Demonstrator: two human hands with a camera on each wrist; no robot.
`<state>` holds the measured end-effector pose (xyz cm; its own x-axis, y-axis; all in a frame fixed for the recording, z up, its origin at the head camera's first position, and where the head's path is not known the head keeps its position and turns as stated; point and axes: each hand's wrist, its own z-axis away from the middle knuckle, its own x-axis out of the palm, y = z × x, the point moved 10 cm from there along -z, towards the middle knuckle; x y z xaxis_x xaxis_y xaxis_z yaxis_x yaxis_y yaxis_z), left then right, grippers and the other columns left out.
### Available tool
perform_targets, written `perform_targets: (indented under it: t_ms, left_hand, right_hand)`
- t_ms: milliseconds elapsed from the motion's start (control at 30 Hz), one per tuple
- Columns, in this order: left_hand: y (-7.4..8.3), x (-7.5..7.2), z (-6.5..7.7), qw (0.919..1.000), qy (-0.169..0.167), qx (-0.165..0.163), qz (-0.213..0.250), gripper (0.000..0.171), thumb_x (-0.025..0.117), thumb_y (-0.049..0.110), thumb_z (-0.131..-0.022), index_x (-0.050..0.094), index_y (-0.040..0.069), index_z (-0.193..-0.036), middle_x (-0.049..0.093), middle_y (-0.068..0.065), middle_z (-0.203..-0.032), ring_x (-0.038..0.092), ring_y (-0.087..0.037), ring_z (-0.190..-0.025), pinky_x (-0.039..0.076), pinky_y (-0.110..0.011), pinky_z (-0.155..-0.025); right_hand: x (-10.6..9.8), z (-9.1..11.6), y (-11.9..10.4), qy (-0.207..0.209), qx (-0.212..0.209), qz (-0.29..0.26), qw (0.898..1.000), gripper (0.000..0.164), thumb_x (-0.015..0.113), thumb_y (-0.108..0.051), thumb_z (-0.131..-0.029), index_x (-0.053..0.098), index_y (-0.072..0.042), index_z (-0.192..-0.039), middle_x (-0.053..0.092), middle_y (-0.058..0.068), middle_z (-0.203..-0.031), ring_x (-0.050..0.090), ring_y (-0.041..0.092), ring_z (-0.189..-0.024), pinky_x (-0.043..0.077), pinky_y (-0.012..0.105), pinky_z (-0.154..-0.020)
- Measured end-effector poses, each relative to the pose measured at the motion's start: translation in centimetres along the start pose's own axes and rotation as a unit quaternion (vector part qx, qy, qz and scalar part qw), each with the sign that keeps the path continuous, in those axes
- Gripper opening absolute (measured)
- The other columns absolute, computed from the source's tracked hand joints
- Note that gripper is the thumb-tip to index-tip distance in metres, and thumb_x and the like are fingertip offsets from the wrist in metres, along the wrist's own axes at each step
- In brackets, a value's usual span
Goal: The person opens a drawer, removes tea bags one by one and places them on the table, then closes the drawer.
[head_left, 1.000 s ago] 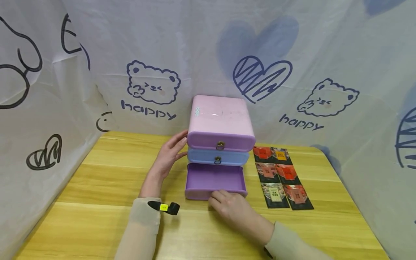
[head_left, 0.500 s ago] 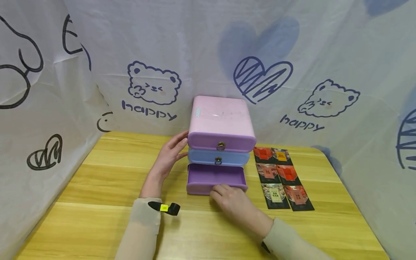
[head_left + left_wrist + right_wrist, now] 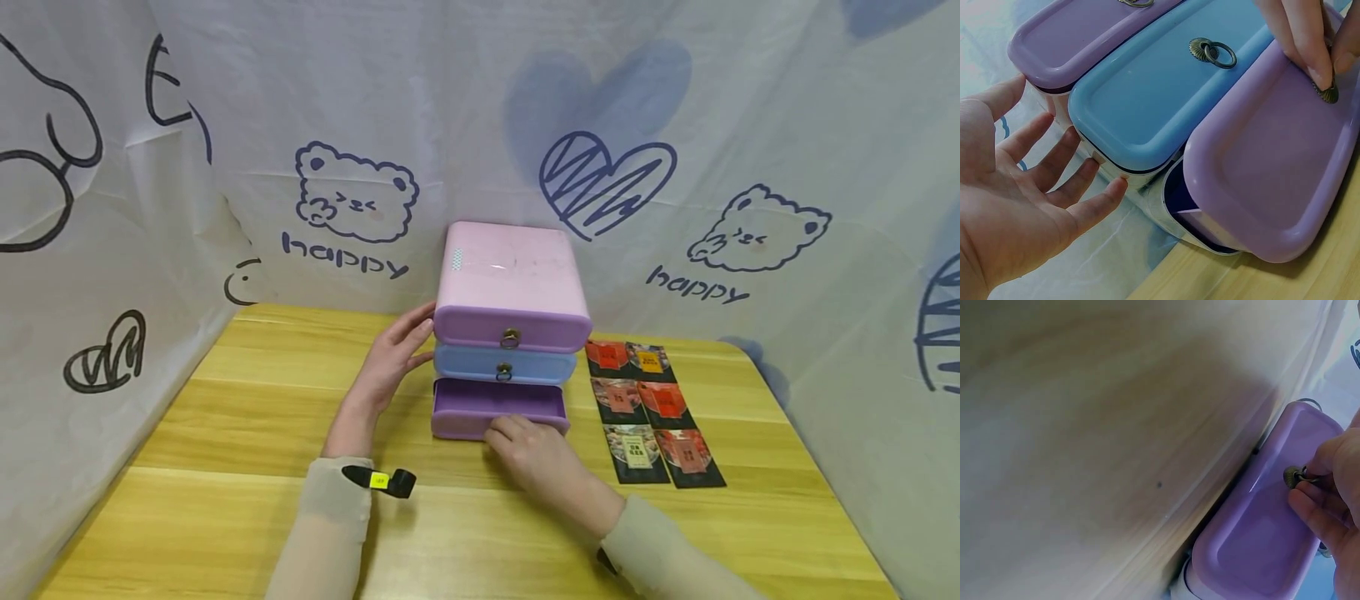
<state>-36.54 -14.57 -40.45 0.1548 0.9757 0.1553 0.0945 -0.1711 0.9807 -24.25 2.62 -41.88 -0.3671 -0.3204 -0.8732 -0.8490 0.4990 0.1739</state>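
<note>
A small chest of drawers (image 3: pixel 517 271) with a pink top stands against the back cloth. Its upper purple drawer (image 3: pixel 472 327) and middle blue drawer (image 3: pixel 465 364) are closed, while the bottom purple drawer (image 3: pixel 459 425) stands partly pulled out, and the part of its inside that shows is bare. My right hand (image 3: pixel 536 458) is at that drawer's front. In the right wrist view, thumb and fingers pinch its brass ring pull (image 3: pixel 1292 477). On the chest's left side, my left hand (image 3: pixel 1029 194) is spread, its fingertips touching the side walls of the upper and middle levels.
Several black packets with red, yellow and cream labels (image 3: pixel 636 450) lie in two columns on the wooden table (image 3: pixel 247 500), right of the chest. A printed white cloth (image 3: pixel 480 108) hangs close behind the chest and along both sides.
The bottom drawer has slid partway inward, toward the chest. My right hand has moved forward with it, keeping hold of the ring pull; the left hand has stayed in place.
</note>
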Motion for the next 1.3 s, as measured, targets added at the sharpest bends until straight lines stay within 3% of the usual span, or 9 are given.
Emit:
perform_targets:
  t_ms: [267,1000,1300]
  left_hand:
    - [0.0,0.0,0.0,1.0000,0.002,0.000,0.002,0.053,0.057,0.028,-0.109,0.045,0.009,-0.157,0.043,-0.010,-0.162,0.040,-0.028,-0.148,0.044,-0.055,-0.114]
    - [-0.2,-0.2,0.0,1.0000,0.003,-0.001,-0.001,0.052,0.056,0.027,-0.110,0.045,0.009,-0.157,0.044,-0.010,-0.161,0.042,-0.028,-0.147,0.044,-0.055,-0.114]
    - [-0.1,-0.1,0.1,1.0000,0.001,0.002,-0.008,0.053,0.057,0.029,-0.109,0.046,0.010,-0.157,0.044,-0.009,-0.161,0.042,-0.027,-0.146,0.045,-0.055,-0.114]
  right_hand:
    - [0.4,-0.4,0.6,-0.010,0.011,0.010,1.000,0.016,0.068,-0.004,-0.096,0.073,-0.003,-0.110,0.070,0.009,-0.110,0.070,0.022,-0.100,0.061,0.032,-0.088]
    - [1.1,-1.7,2.3,0.028,0.031,0.027,0.999,0.012,0.074,-0.004,-0.093,0.075,-0.007,-0.105,0.070,0.006,-0.104,0.068,0.021,-0.092,0.062,0.031,-0.070]
    - [1.5,-2.0,3.1,0.035,0.039,0.034,0.998,0.011,0.073,-0.004,-0.093,0.075,-0.008,-0.103,0.070,0.006,-0.104,0.068,0.022,-0.094,0.062,0.033,-0.070]
